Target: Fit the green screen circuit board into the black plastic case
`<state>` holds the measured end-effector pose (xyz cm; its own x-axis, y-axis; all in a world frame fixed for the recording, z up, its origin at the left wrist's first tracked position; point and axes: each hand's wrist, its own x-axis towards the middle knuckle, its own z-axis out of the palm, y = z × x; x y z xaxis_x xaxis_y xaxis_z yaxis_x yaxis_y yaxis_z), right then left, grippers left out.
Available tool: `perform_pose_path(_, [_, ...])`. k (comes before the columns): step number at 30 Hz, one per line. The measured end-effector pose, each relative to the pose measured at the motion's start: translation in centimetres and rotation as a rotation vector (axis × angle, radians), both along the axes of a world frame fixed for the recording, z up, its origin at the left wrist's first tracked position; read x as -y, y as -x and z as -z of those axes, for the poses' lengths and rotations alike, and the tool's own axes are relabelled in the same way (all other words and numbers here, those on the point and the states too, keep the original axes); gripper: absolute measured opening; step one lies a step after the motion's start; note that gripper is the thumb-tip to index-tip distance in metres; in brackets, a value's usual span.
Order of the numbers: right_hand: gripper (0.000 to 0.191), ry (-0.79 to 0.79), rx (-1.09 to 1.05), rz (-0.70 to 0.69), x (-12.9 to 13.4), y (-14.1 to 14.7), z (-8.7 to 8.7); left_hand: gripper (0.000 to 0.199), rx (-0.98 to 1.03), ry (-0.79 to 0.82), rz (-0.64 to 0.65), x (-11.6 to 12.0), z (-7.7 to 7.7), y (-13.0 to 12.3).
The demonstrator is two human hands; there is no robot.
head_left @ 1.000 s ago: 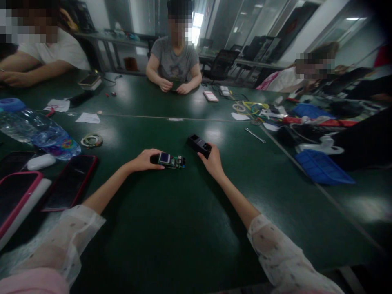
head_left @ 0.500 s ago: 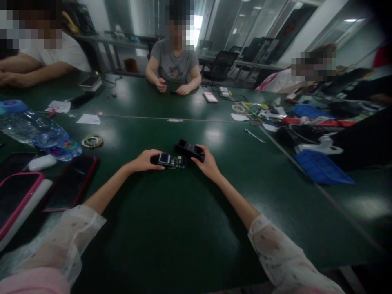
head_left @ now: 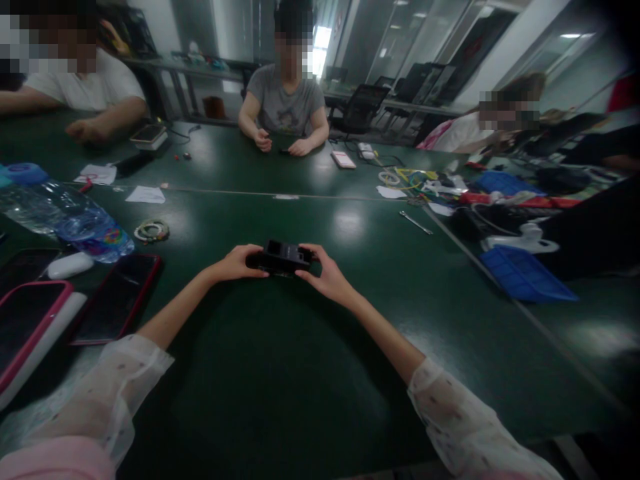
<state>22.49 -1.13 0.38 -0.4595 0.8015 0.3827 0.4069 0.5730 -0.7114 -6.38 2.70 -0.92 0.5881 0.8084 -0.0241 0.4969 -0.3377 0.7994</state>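
A black plastic casing (head_left: 287, 253) with a square window lies over a green circuit board (head_left: 281, 273), of which only a thin lower edge shows. My left hand (head_left: 236, 263) grips the left end of the board's dark base between thumb and fingers. On the other side my right hand (head_left: 328, 273) pinches the right end of the casing. The board's small screen is hidden beneath the casing, and I cannot tell whether the two are pressed fully together.
Phones (head_left: 117, 298), a white earbud case (head_left: 71, 265) and a lying water bottle (head_left: 83, 217) are at left. A beaded bracelet (head_left: 151, 231) lies beyond. A wrench (head_left: 415, 222), cables (head_left: 415, 179) and a blue tray (head_left: 525, 273) are at right. Other people sit around the table.
My right hand has moved slightly left, bringing the black casing over the circuit board and covering its screen. My left hand stays nearly in place. The person at far left has shifted an arm.
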Motion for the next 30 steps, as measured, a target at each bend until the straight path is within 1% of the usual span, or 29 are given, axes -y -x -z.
perform_pose_path(2, [0.056,-0.014,0.048,-0.011,0.0,0.0,0.5,0.069,0.013,-0.006,0.011,0.1,-0.2,0.0])
perform_pose_path(5, [0.058,-0.046,0.141,-0.01,0.0,0.1,1.3,0.097,0.041,0.007,0.01,0.3,-0.7,-0.1])
perform_pose_path(7, [0.06,-0.064,0.202,-0.004,0.1,0.3,1.7,0.103,0.024,0.027,0.023,0.3,-1.0,-0.1])
perform_pose_path(10, [0.063,-0.071,0.234,0.004,0.1,0.4,2.1,0.092,0.011,0.041,0.056,0.2,-1.0,0.0])
perform_pose_path(14, [0.064,-0.072,0.233,0.007,0.2,0.4,2.0,0.067,-0.006,0.044,0.033,-0.1,-0.7,0.0])
perform_pose_path(16, [0.064,-0.072,0.238,0.003,0.3,0.4,1.9,0.06,-0.024,0.019,0.025,-0.2,-0.5,0.1])
perform_pose_path(19, [0.063,-0.099,0.245,-0.009,0.4,0.4,1.8,0.057,-0.06,-0.019,0.013,-0.4,-0.3,0.1])
perform_pose_path(23, [0.063,-0.146,0.246,-0.02,0.6,0.5,1.6,0.057,-0.096,-0.024,0.002,-0.5,-0.3,0.1])
perform_pose_path(30, [0.063,-0.155,0.255,-0.024,0.7,0.5,1.4,0.05,-0.041,0.028,0.017,-0.4,-0.5,0.1])
